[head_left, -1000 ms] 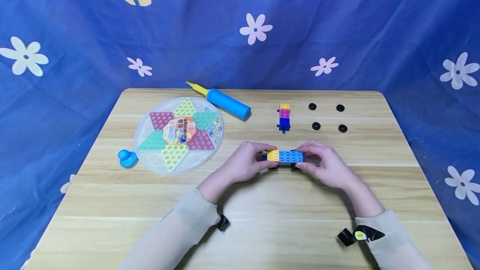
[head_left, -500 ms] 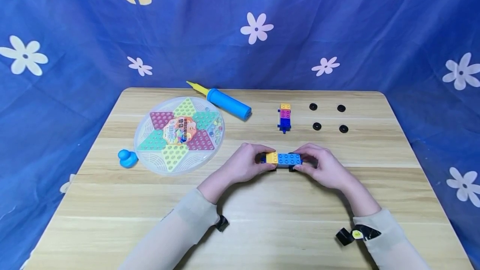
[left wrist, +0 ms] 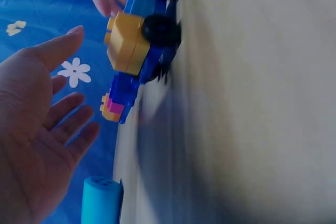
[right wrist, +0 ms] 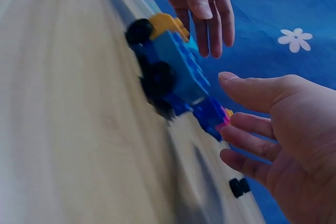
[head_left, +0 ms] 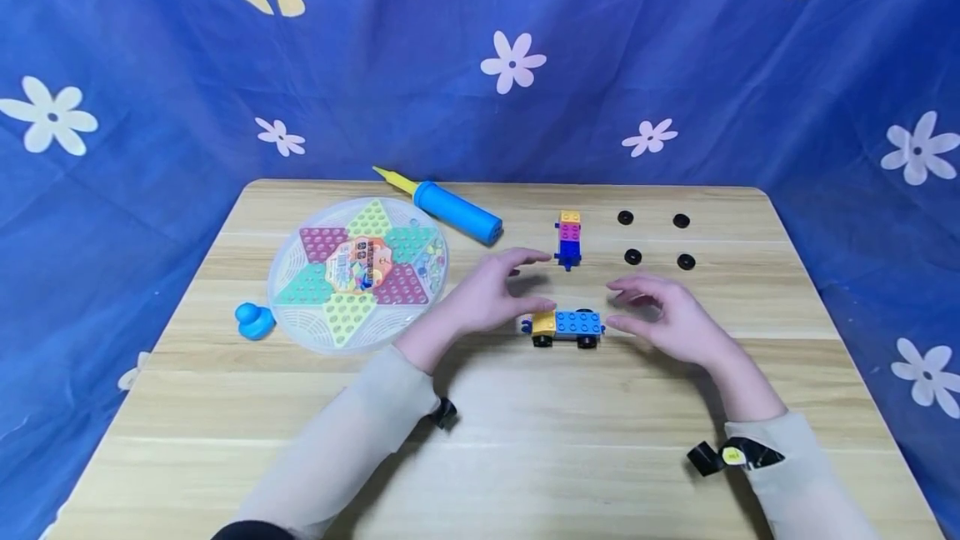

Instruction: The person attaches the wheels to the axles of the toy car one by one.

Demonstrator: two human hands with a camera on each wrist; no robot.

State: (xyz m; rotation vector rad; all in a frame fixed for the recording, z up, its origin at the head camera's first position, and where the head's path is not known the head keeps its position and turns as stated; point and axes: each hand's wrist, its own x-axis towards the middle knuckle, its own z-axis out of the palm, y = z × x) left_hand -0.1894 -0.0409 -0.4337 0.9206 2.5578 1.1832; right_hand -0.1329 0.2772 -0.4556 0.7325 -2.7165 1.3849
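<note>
The toy car (head_left: 577, 323) sits on its wheels right of the desk's (head_left: 525, 473) middle, lengthwise to the near edge and well apart from it, with a broad stretch of wood between. The left hand (head_left: 487, 294), wide, thumb and fingers apart, hovers by its yellow end, a gap showing in the left wrist view. The right hand (head_left: 675, 319), also wide, hovers just beside the blue end. Beyond them, toward the far edge, stands a smaller block vehicle (head_left: 569, 240); four loose black wheels (head_left: 633, 257) lie between it and the far right corner, spaced well apart from one another.
</note>
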